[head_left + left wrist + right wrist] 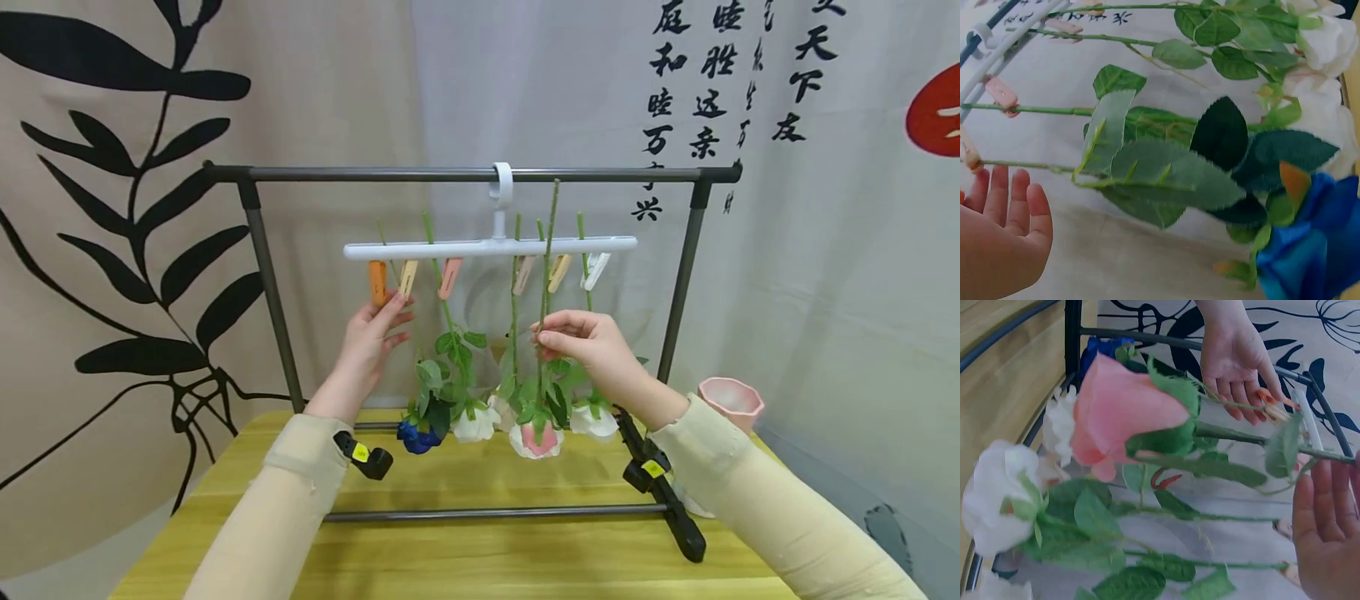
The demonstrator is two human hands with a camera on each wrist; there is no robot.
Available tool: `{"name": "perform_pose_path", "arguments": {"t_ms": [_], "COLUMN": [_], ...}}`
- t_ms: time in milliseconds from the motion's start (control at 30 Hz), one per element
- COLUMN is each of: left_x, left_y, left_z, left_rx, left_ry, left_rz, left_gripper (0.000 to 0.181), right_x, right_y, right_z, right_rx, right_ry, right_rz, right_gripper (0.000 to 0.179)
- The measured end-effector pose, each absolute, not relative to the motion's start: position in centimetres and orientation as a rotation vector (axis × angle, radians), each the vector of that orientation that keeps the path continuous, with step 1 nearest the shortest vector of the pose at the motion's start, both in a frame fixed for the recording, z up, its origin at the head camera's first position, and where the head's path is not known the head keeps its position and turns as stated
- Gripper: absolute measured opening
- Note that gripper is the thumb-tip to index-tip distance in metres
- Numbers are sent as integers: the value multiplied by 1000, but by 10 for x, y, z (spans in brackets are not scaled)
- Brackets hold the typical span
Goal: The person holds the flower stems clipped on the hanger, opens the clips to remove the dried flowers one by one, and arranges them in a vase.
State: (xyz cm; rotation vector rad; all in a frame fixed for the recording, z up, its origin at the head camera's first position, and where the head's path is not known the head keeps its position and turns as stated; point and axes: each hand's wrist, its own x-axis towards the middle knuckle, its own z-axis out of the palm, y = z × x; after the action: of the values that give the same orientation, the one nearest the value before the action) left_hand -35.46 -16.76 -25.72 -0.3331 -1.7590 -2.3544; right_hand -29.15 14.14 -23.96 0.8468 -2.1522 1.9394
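Note:
My left hand (365,337) is at the left end of a white clip hanger (442,249), its thumb and index finger at an orange clip (377,283), which it appears to pinch. Beside it, a beige clip (408,277) holds the thin stem of a blue rose (417,435), head down. My right hand (581,342) pinches the green stem of a pink-and-white rose (536,439) in front of the hanger, flower hanging downward. In the right wrist view, that rose (1122,415) lies in front of a white rose (1000,490) and the left hand (1235,359).
The hanger hooks over a dark metal rack (360,174) on a wooden table (420,554). More white flowers (474,425) hang upside down from clips, including a pink clip (450,278) and a white clip (596,271). A pink pot (731,398) stands at the right.

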Motion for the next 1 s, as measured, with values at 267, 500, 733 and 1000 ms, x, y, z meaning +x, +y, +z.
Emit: {"name": "perform_pose_path", "arguments": {"t_ms": [267,500,733,1000], "left_x": [-354,-357,-354,-353], "left_y": [-167,-162,-162,-162], "left_z": [-258,-258,-266,-270], "left_rx": [-305,-347,-359,-403], "left_ry": [-1684,-1671,-1793,-1772], "left_rz": [-2401,-2404,-2333,-2327], "left_gripper": [16,26,22,26], "right_x": [-289,-289,-289,-289], "right_y": [156,175,179,177], "right_z": [-238,-244,-253,-252], "right_rx": [872,924,1044,1028], "right_ry": [-2088,-1994,-1942,-1868], "right_rz": [1915,1758,1402,1129], "right_gripper": [36,56,35,38]}}
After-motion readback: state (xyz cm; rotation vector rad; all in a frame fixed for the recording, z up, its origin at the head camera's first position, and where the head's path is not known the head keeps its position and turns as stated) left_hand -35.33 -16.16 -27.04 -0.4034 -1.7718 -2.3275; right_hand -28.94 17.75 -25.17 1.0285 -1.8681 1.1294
